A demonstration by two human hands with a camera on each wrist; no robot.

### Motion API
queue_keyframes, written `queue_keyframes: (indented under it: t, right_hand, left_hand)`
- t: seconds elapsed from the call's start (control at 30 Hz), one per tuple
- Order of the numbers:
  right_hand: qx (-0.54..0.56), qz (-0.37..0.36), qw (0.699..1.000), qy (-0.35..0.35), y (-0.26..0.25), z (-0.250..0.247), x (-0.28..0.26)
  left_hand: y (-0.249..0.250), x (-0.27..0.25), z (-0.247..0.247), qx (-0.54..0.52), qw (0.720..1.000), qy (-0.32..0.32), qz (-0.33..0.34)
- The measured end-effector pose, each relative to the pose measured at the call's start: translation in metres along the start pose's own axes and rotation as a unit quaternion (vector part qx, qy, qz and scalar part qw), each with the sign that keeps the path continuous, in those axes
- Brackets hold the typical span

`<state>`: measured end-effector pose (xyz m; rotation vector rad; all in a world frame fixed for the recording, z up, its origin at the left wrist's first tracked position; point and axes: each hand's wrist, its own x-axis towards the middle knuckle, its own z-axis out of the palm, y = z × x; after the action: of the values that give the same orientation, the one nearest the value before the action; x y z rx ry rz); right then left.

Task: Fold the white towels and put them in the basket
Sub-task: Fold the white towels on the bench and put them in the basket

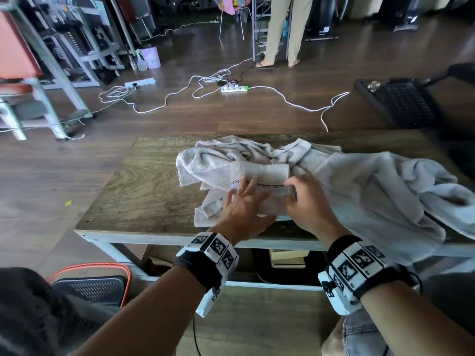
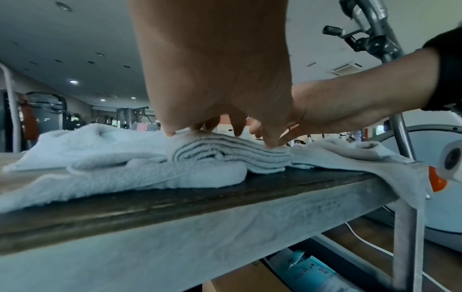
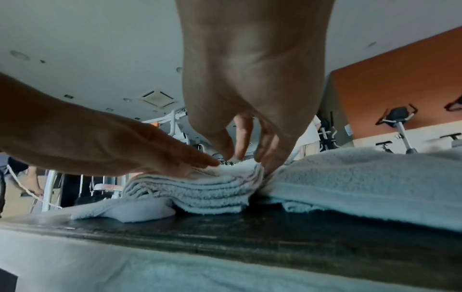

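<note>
A white towel (image 1: 259,176) with a black checked stripe lies folded into a thick stack (image 2: 225,156) near the front edge of the wooden table (image 1: 144,181). My left hand (image 1: 245,199) presses flat on top of it with fingers spread (image 3: 175,160). At the stack's right edge (image 3: 250,177), my right hand (image 1: 295,191) curls its fingertips (image 3: 272,158) round the layers, thumb above. Loose white towels lie crumpled behind the stack (image 1: 205,160) and spread wide to the right (image 1: 372,191). A black mesh basket with an orange rim (image 1: 90,286) stands on the floor at my lower left.
A large towel hangs over the table's right front corner (image 2: 410,189). Boxes sit under the table (image 1: 288,258). White cables and power strips (image 1: 234,88) lie on the floor beyond. A dark crate (image 1: 401,101) stands at far right, a person's legs (image 1: 280,34) at the back.
</note>
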<state>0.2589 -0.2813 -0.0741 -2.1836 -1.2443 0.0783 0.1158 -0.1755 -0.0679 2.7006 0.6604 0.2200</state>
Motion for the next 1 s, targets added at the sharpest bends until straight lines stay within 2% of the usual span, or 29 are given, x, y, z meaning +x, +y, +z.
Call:
queue_keyframes:
  t: [0.07,0.13,0.2,0.37,0.47,0.6,0.73,0.87,0.93,1.0]
  right_hand:
    - [-0.019,-0.038,0.998,-0.053,-0.003,-0.002,-0.002]
    - [-0.051,-0.068,0.99,-0.11,-0.003,0.001,-0.004]
    - [-0.084,-0.076,0.985,-0.128,-0.002,0.004,-0.004]
    - [-0.055,-0.064,0.989,-0.12,-0.006,0.0,0.001]
    - [-0.056,-0.058,0.989,-0.122,-0.008,-0.002,0.0]
    - [-0.044,-0.045,0.992,-0.107,-0.009,-0.004,-0.001]
    - [0.027,0.025,0.996,-0.077,-0.009,-0.003,-0.001]
    - [0.165,0.112,0.979,-0.031,-0.017,-0.009,0.001]
    - [0.213,0.135,0.967,-0.028,-0.027,-0.017,0.001]
    - [0.247,0.148,0.957,-0.026,-0.033,-0.024,-0.001]
  left_hand:
    - [0.003,0.001,-0.004,-0.064,0.993,0.076,-0.06]
    - [0.002,0.003,-0.011,-0.146,0.965,0.136,-0.173]
    - [0.0,0.004,-0.017,-0.207,0.935,0.142,-0.251]
    - [-0.005,0.017,-0.029,-0.323,0.877,0.13,-0.331]
    - [-0.007,0.026,-0.034,-0.363,0.86,0.098,-0.345]
    - [-0.001,0.031,-0.041,-0.352,0.876,0.042,-0.327]
    - [0.008,0.031,-0.045,-0.395,0.869,0.047,-0.294]
    - [0.018,0.022,-0.055,-0.509,0.816,0.053,-0.27]
    - [0.018,0.017,-0.061,-0.563,0.782,0.048,-0.263]
    - [0.015,0.012,-0.064,-0.597,0.759,0.053,-0.253]
